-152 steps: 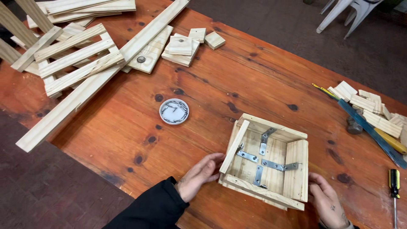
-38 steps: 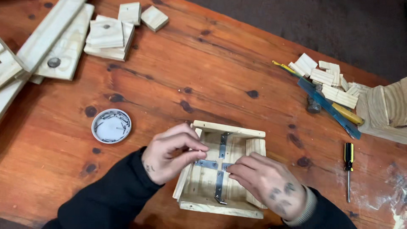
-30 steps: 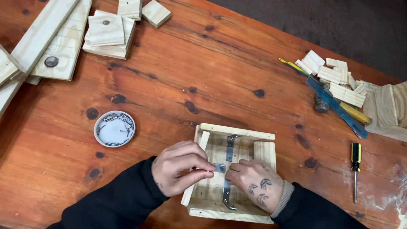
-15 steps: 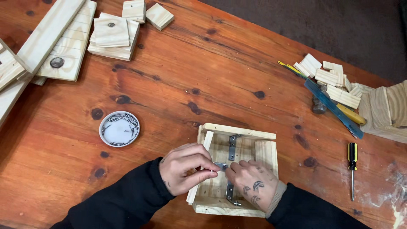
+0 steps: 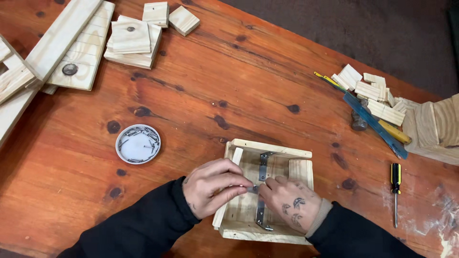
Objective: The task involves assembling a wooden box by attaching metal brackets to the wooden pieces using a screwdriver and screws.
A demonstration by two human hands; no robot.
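The worktop (image 5: 267,71) is reddish-brown stained wood with dark knots and a faint sheen. The open box (image 5: 266,191) is pale, unfinished softwood with a matt, slightly rough face. Inside it, the flat bracket (image 5: 261,165) is bare grey metal (dull gloss). The round dish (image 5: 138,144) appears to be white plastic and holds small grey metal fasteners. The loose offcut blocks (image 5: 136,40) are the same raw pale wood. The screwdriver (image 5: 395,191) has a glossy black-and-yellow plastic handle and a metal shaft.
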